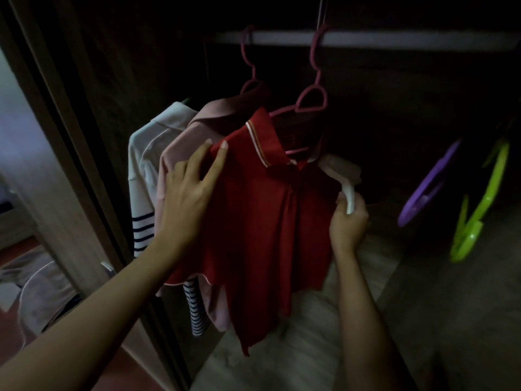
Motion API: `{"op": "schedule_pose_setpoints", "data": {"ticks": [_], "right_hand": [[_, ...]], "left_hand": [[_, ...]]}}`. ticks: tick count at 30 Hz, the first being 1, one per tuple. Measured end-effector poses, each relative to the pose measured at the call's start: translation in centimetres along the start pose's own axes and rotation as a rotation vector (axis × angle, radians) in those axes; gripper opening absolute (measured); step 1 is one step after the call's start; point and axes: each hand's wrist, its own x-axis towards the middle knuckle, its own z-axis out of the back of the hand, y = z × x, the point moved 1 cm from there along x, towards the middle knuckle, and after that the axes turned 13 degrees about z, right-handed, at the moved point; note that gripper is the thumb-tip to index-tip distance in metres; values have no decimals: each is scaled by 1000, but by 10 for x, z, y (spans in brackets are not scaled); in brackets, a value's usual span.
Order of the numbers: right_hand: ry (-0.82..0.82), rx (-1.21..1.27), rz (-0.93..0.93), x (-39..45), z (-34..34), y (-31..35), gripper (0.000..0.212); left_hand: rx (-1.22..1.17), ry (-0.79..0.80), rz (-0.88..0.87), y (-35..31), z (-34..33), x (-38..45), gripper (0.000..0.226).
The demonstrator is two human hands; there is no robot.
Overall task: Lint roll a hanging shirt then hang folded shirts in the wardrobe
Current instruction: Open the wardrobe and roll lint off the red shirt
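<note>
A red polo shirt (262,221) with a white-striped collar hangs on a pink hanger (311,100) from the wardrobe rail (394,39). My left hand (189,198) lies flat on the shirt's left shoulder, fingers spread. My right hand (349,224) grips the white handle of a lint roller (348,193), whose head rests at the shirt's right shoulder. Behind the red shirt hang a pale pink shirt (180,148) on a second pink hanger (249,66) and a white shirt with navy stripes (142,193).
A purple hanger (428,187) and a green hanger (479,210) hang at the right inside the dark wardrobe. The wardrobe's door frame (56,153) stands at the left. Grey clothing (36,280) lies on the floor outside. The wardrobe floor (310,334) is pale.
</note>
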Motion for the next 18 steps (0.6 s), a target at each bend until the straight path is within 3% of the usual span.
{"op": "schedule_pose_setpoints", "data": {"ticks": [5,7,12,15,18], "right_hand": [[218,-178,-150,-55,-4,-53,30],[222,-204,-176,-71,-2,-66,30],[55,-153,-90,-64,-2,-56,26],[115,-175,-70,-74,-5,-64,34],[263,-244,-198,-105,-5,-93,36]], "left_hand": [[40,-3,21,5,-9,2,85],[34,-1,29,6,-11,2,85],[-38,-6,12,8,-12,-2,67],[-49,-45,18,7,-17,-2,43],[-55,8,62,8,-21,-8,49]]}}
